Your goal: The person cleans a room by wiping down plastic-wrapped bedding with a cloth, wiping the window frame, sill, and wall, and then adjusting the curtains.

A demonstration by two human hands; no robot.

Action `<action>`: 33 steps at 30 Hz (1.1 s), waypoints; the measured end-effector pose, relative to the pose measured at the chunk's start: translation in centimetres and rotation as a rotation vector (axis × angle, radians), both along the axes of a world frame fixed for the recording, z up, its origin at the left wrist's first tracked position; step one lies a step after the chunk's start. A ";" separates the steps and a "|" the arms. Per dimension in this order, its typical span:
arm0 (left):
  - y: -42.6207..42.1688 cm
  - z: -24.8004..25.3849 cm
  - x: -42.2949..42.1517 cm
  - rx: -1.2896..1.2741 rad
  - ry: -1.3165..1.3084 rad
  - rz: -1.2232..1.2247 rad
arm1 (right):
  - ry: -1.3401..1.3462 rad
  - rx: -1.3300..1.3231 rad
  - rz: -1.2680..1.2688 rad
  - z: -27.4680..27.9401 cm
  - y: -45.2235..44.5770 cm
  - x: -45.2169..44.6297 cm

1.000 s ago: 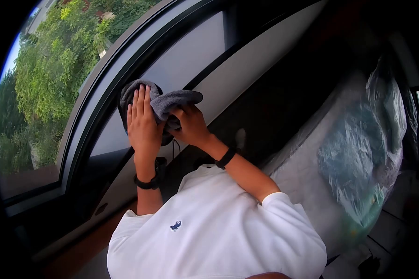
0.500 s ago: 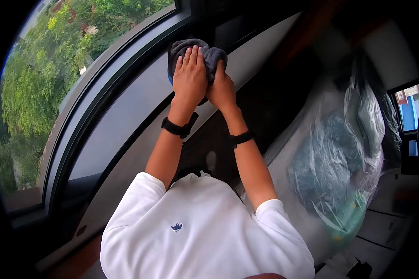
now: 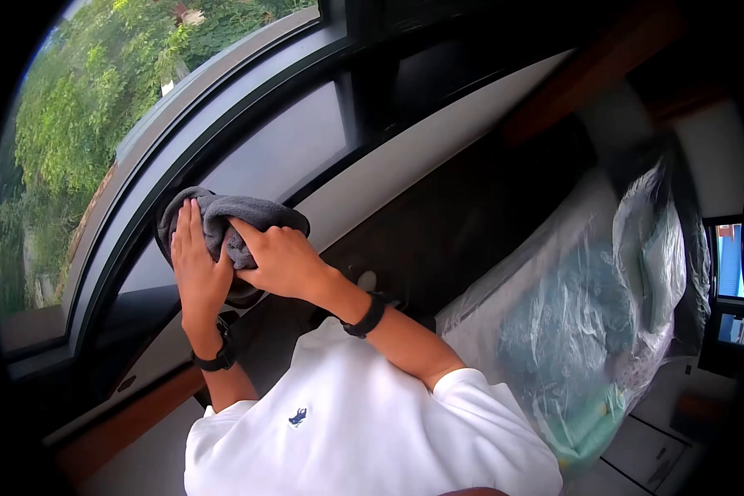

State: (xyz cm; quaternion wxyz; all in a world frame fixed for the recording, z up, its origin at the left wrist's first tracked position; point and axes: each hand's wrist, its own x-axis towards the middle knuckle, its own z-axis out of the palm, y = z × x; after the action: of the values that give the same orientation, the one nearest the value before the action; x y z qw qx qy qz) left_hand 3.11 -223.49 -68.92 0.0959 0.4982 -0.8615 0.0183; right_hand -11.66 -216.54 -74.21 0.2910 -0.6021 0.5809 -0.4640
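Note:
A thick, dark grey cloth point(image 3: 260, 213) is bunched up by the window ledge. My left hand point(image 3: 197, 269) is on its near left side, with long, nearly straight fingers pressed against the fabric and the thumb apart. From the right, my right hand point(image 3: 283, 260) grips the folds, its index finger reaching across the cloth. Both hands hold the bundle between them. A dark curved edge shows beneath the cloth, but what it belongs to is hidden.
A curved-looking window frame point(image 3: 132, 178) and pale sill point(image 3: 277, 136) run along the left, with trees outside. To the right, clear plastic sheeting point(image 3: 554, 331) covers a bed-like surface with bluish and green fabric. Dark floor point(image 3: 422, 223) lies between.
Both hands and the cloth have come nearer and to the left along the sill. The right forearm now slants across more. A blue patch under the cloth no longer shows. The view has shifted slightly.

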 end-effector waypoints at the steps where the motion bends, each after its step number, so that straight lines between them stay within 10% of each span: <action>1: 0.0 0.2 0.1 -0.005 -0.046 -0.031 | -0.015 -0.059 0.003 -0.4 -0.1 0.1; 15: 2.5 -3.3 -27.5 -0.178 0.008 -0.168 | -0.150 -0.181 -0.359 -2.7 3.3 -23.2; 20: 5.0 -6.1 -50.5 -0.255 0.220 -0.397 | -0.181 -0.283 -0.721 -3.8 8.1 -42.0; 25: 4.5 -7.5 -63.3 0.089 0.161 -0.610 | -0.131 -0.270 -0.915 -5.4 11.7 -50.3; 33: 6.5 -6.8 -53.5 -0.062 0.081 -0.551 | 0.147 -0.568 -0.752 -4.5 11.3 -46.9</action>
State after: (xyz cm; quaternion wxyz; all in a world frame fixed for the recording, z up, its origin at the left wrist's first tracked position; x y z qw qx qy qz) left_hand -50.34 -216.97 -75.70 0.1468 0.2424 -0.9590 -0.0020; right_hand -58.53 -205.24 -78.73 -0.1151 -0.4372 0.6276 -0.6338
